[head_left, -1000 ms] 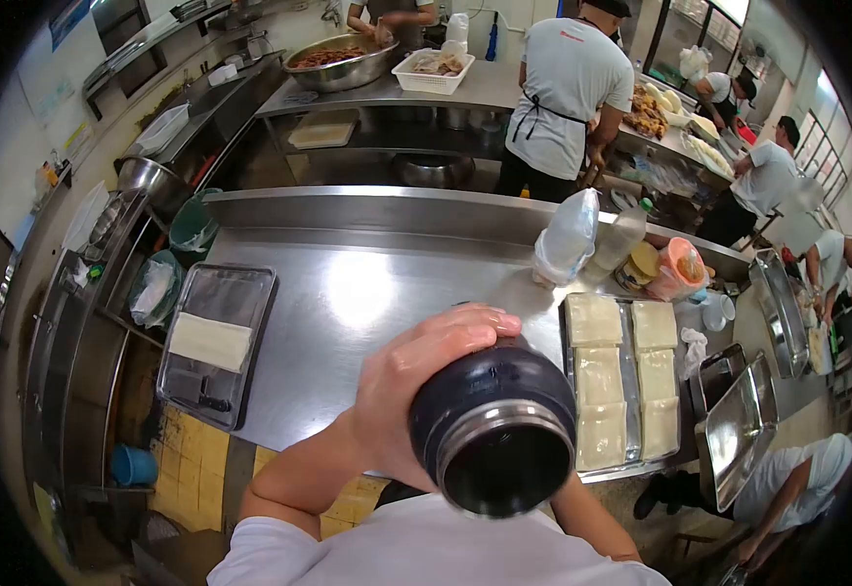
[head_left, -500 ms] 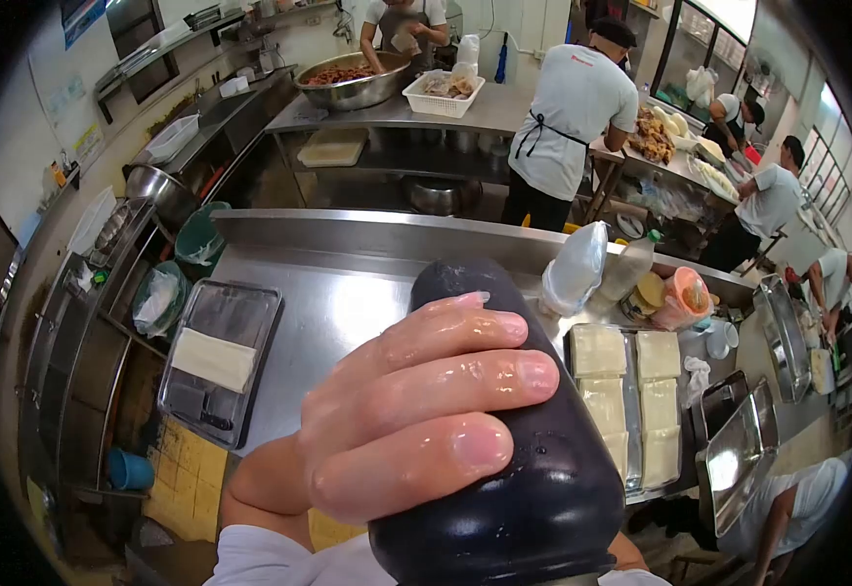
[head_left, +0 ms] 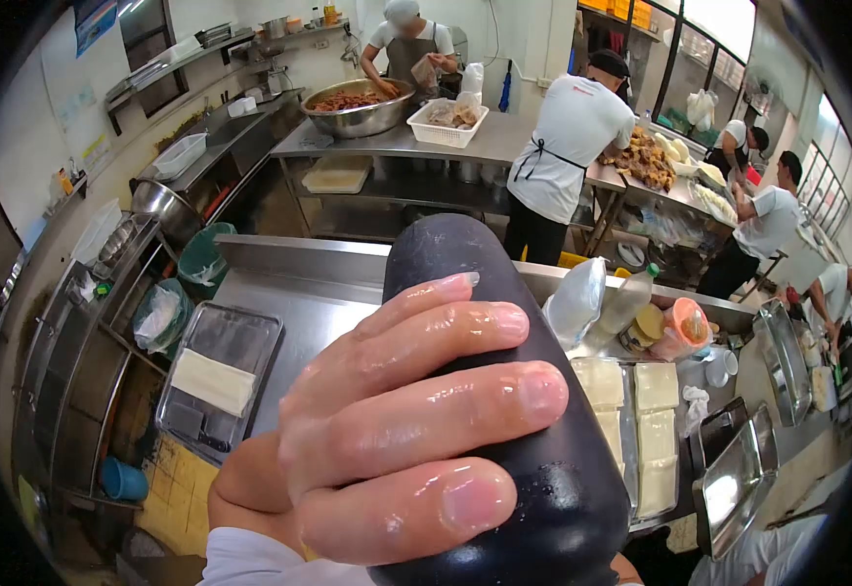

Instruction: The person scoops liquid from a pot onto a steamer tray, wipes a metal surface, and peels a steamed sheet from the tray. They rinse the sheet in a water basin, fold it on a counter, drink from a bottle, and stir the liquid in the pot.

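Very near the camera, my left hand lies wrapped over a large smooth black rounded object. Its fingers are bent round the upper surface, wet and shiny, and its thumb is hidden. Drops of liquid dot the black surface. My right hand does not show; only a bit of skin appears at the bottom edge, right of the object. Behind is a steel worktop. On its left, a pale flat slab lies in a clear tray. Pale square slabs fill trays on the right.
A plastic bag, a bottle and an orange container stand at the back right. Empty metal trays lie far right. Beyond, a person works at a steel bowl; another person stands at a table.
The black object and my left hand on it loom larger, and the object's top is higher in view. The camera has tilted up slightly, showing more of the person at the bowl.
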{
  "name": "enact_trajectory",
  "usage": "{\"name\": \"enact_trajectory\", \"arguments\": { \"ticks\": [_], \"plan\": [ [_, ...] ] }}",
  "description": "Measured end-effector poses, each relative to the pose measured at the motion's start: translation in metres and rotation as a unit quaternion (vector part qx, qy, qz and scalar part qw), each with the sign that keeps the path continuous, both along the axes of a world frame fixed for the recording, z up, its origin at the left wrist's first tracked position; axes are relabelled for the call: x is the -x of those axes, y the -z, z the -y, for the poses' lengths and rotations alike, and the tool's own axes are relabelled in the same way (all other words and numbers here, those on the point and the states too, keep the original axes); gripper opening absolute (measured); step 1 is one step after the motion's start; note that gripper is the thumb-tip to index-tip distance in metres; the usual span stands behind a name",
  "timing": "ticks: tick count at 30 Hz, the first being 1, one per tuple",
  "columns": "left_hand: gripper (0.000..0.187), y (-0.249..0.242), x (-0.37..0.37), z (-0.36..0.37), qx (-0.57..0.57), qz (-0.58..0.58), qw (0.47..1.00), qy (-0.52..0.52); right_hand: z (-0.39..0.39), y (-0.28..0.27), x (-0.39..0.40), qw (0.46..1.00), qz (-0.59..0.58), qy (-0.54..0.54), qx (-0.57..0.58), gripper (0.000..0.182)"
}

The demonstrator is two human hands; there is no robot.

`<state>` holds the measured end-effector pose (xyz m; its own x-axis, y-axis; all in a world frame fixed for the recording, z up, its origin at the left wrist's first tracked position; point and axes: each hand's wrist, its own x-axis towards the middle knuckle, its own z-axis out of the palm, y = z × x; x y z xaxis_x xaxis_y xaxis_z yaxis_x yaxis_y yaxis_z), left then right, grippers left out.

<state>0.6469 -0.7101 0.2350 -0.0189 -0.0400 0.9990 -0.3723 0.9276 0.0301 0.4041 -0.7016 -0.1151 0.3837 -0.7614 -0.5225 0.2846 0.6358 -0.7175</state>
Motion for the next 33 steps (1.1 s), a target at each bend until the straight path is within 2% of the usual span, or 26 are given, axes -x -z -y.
{"name": "enact_trajectory", "arguments": {
  "ticks": [3,5,11,17,21,27,30,32,33],
  "plan": [
    [0.039,-0.003,0.004,0.004,0.036,-0.015,0.999,0.02,0.001,0.002,0.001,1.0,-0.004,-0.005,0.0,0.036],
    [0.05,-0.006,0.005,0.0,0.018,0.004,1.0,0.003,0.001,0.002,0.0,1.0,-0.011,-0.001,-0.008,0.036],
    [0.048,-0.015,0.01,0.008,0.078,0.013,0.997,-0.001,0.002,0.011,0.007,1.0,-0.01,-0.017,0.014,0.034],
    [0.048,-0.035,0.005,0.048,0.301,0.051,0.952,0.025,0.001,0.013,0.005,0.999,0.042,0.009,0.001,0.034],
    [0.048,-0.046,0.004,0.058,0.392,0.065,0.917,0.03,0.001,0.012,0.006,0.999,0.035,0.005,-0.001,0.035],
    [0.051,-0.045,0.008,0.046,0.35,0.057,0.935,0.022,0.0,0.009,0.007,1.0,0.021,0.003,0.002,0.036],
    [0.052,-0.043,0.022,0.058,0.38,-0.016,0.922,0.069,-0.001,0.007,0.006,1.0,0.016,0.001,0.003,0.035],
    [0.053,-0.04,0.04,0.045,0.297,-0.106,0.948,0.05,0.0,0.016,0.009,1.0,0.017,-0.007,-0.004,0.035],
    [0.053,-0.034,0.056,0.008,0.19,-0.157,0.969,0.005,0.0,0.014,0.007,1.0,0.023,-0.002,-0.002,0.035]
  ]
}}
